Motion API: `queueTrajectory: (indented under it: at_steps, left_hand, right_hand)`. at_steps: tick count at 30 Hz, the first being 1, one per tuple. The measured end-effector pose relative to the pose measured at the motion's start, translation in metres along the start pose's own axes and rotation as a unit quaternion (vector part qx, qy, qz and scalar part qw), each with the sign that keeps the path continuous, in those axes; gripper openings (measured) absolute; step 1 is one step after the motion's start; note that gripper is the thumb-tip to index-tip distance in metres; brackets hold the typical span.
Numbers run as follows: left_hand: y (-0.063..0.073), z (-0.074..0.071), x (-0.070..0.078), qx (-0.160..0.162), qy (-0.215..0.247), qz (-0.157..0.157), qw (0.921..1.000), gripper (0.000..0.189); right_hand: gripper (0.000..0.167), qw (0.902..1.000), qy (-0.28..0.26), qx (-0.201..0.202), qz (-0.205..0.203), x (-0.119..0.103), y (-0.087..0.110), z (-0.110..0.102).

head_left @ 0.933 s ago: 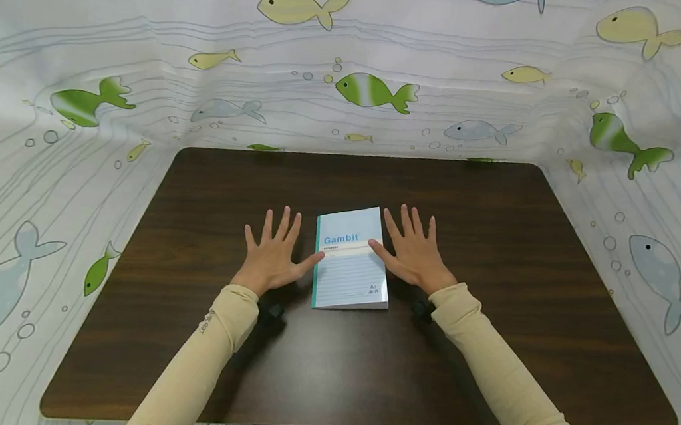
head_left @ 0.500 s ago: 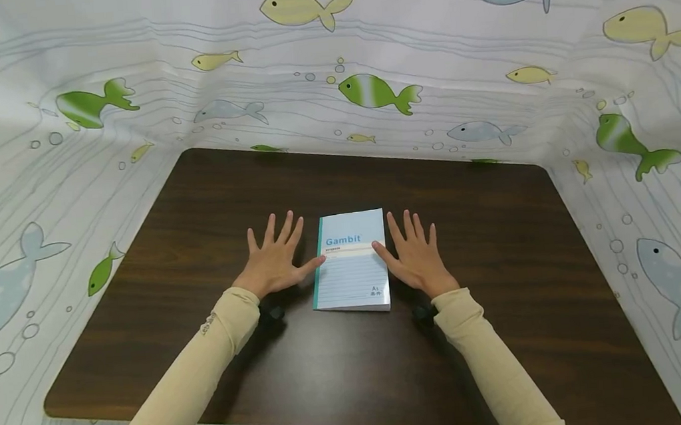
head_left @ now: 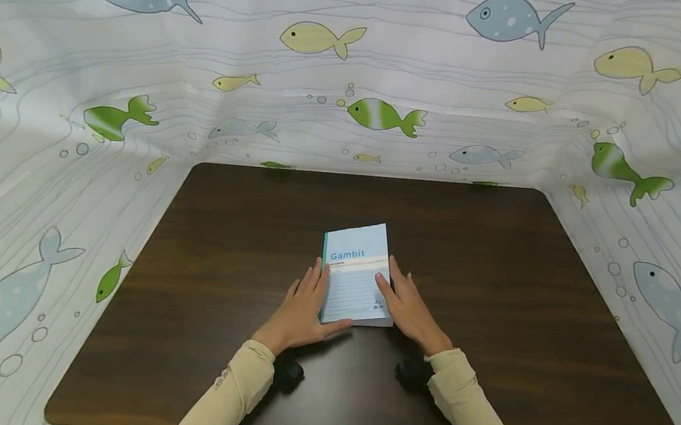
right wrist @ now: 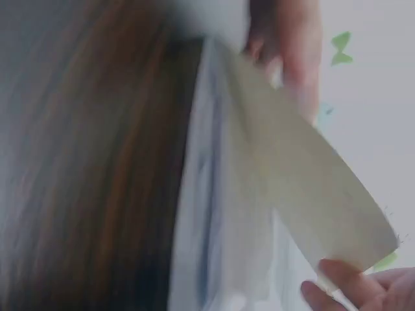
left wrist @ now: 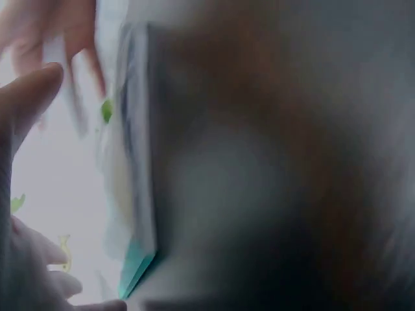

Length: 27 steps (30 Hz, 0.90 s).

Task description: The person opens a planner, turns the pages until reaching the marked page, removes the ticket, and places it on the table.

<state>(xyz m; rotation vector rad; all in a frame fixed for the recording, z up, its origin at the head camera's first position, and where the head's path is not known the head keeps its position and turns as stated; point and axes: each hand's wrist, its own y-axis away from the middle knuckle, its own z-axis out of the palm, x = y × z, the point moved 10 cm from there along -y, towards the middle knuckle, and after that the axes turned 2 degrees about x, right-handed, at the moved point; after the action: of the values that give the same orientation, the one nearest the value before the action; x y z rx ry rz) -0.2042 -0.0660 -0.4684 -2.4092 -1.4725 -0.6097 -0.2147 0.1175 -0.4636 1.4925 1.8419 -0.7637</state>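
Observation:
A pale blue notebook with a green spine lies on the dark wooden table. My left hand rests along the spine side with its fingers straight, its thumb reaching across the lower edge. At the opposite side, my right hand has its thumb over the cover and its fingers at the edge. The right wrist view shows the cover bent up from the pages, with fingertips on its edge. Seen from the left wrist, the green spine end stands low in view.
White fabric walls printed with fish surround the table's back and sides. A dark wrist camera sits beneath the left wrist, and another dark wrist camera beneath the right. Bare tabletop stretches out on both sides of the notebook.
Both hands have come down and closer to the viewer's side of the notebook. The spread fingers have drawn together along its sides. The head view has tilted slightly upward.

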Motion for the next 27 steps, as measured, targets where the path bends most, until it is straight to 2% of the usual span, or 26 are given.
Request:
queueTrajectory:
  at_steps: [3,6,8,9,11,13,16,19,20,22,23,24,25,27]
  left_hand:
    - [0.006,0.01,0.012,0.014,0.022,0.02,0.9995,0.116]
    - [0.009,0.003,0.018,0.08,0.05,0.032,0.995,0.106]
    - [0.014,-0.007,0.017,0.138,0.075,0.036,0.987,0.099]
    - [0.017,-0.013,0.016,0.17,0.088,0.038,0.9807,0.096]
    - [0.027,-0.024,0.011,0.234,0.11,0.039,0.9652,0.094]
    - [0.039,-0.036,0.006,0.301,0.105,0.038,0.947,0.095]
    - [0.055,-0.053,-0.001,0.389,0.056,0.025,0.9191,0.101]
    - [0.064,-0.064,-0.009,0.434,-0.013,-0.017,0.9005,0.111]
    - [0.064,-0.066,-0.012,0.436,-0.033,-0.035,0.8987,0.114]
    - [0.061,-0.067,-0.018,0.419,-0.07,-0.067,0.9026,0.115]
    - [0.058,-0.065,-0.019,0.406,-0.085,-0.071,0.907,0.111]
    - [0.054,-0.063,-0.02,0.389,-0.094,-0.066,0.9139,0.104]
    - [0.049,-0.058,-0.019,0.366,-0.09,-0.052,0.9246,0.095]
    - [0.037,-0.042,-0.018,0.302,-0.064,-0.012,0.9512,0.077]
  right_hand:
    - [0.067,0.9928,-0.118,0.009,-0.014,-0.011,0.007,0.003]
    - [0.06,0.982,-0.183,0.003,-0.047,-0.026,0.007,0.004]
    - [0.061,0.9794,-0.193,-0.002,-0.061,-0.03,0.004,0.004]
    - [0.062,0.9797,-0.19,-0.004,-0.063,-0.03,0.003,0.004]
    - [0.063,0.9864,-0.156,0.003,-0.051,-0.022,0.001,0.005]
    - [0.06,0.9929,-0.112,0.015,-0.038,-0.01,-0.001,0.006]
    - [0.049,0.9974,-0.057,0.034,-0.03,0.01,0.0,0.007]
    - [0.045,0.9977,-0.041,0.045,-0.03,0.025,0.002,0.008]
    - [0.045,0.9977,-0.04,0.047,-0.028,0.029,0.002,0.009]
    - [0.048,0.9976,-0.04,0.051,-0.024,0.034,0.002,0.01]
    - [0.049,0.9976,-0.037,0.053,-0.027,0.035,0.002,0.01]
    - [0.05,0.9975,-0.033,0.054,-0.031,0.035,0.002,0.011]
    - [0.051,0.9975,-0.028,0.055,-0.035,0.035,0.002,0.011]
    - [0.052,0.9973,-0.017,0.059,-0.04,0.035,0.003,0.012]
